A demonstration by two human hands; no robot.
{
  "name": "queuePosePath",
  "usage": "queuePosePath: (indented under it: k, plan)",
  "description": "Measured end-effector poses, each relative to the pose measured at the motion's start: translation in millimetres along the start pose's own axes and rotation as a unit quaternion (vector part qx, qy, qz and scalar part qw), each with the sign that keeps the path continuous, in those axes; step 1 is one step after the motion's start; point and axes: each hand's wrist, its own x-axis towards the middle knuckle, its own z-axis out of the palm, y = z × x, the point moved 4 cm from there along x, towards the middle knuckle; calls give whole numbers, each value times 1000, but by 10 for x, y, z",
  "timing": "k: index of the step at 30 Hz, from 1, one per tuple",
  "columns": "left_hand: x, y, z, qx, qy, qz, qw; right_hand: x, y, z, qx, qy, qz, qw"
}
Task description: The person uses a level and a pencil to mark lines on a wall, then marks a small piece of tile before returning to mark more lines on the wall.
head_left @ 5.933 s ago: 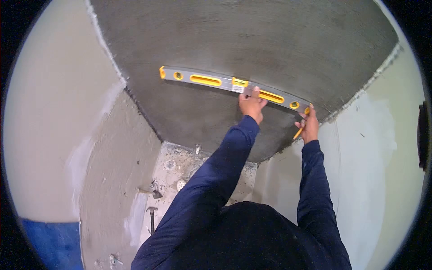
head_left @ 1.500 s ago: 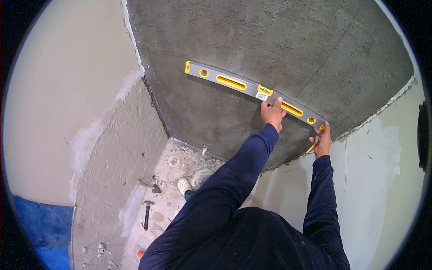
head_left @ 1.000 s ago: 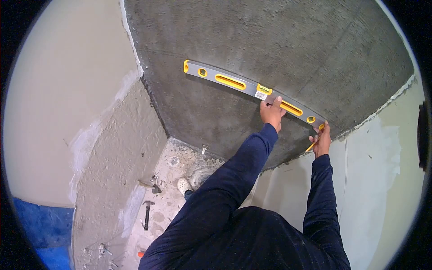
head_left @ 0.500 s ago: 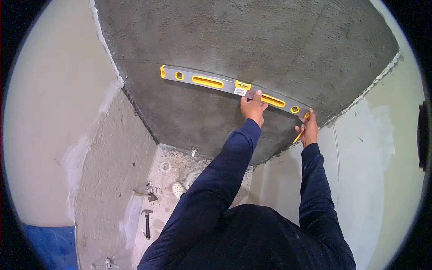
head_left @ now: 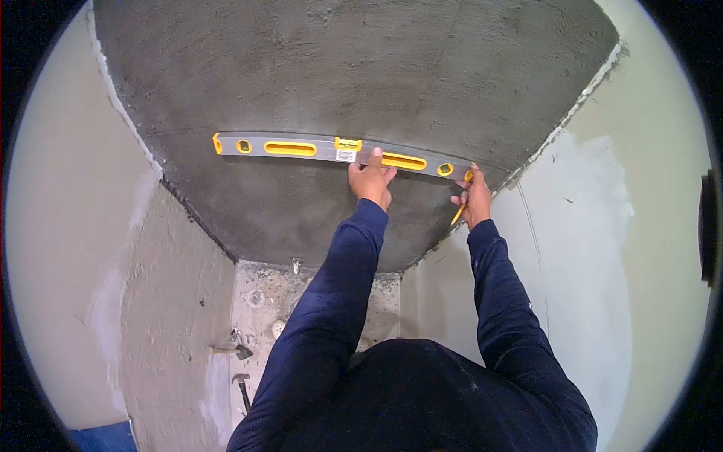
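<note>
A grey and yellow spirit level (head_left: pixel 316 148) lies lengthwise against the dark cement wall (head_left: pixel 301 83). Just right of its middle vial, my left hand (head_left: pixel 372 181) grips its lower edge, thumb on the face. My right hand (head_left: pixel 476 197) is at the level's right end, with a finger up on the yellow end cap. A yellow pencil (head_left: pixel 458 215) is held in the same right hand and points downward. Part of the right hand's grip is hidden by its own fingers.
On the floor (head_left: pixel 256 282) at the lower left lie a hammer (head_left: pixel 242 388) and a trowel-like tool (head_left: pixel 242 352). A light shoe (head_left: pixel 279 328) shows beside my left sleeve. Pale side walls stand left and right; a blue sheet (head_left: pixel 104 438) is at the bottom left.
The view has shifted, so the wall, level and both hands appear further left. The level looks less tilted in the picture. Both hands keep their places on it.
</note>
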Motion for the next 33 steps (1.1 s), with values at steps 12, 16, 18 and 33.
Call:
queuePosePath:
  k: [12, 16, 18, 33]
  plan:
    - [12, -9, 0, 7, 9, 2, 1000, 34, 19, -4, 9, -10, 4, 1000]
    - [16, -7, 0, 11, 7, 2, 1000, 17, 6, 7, 7, -9, 5, 1000]
    - [15, -6, 2, 8, 6, 3, 1000, 3, 4, 4, 6, -3, 0, 1000]
    - [59, -28, -21, 0, -6, -5, 1000, 2, 8, 10, 14, 2, -1, 1000]
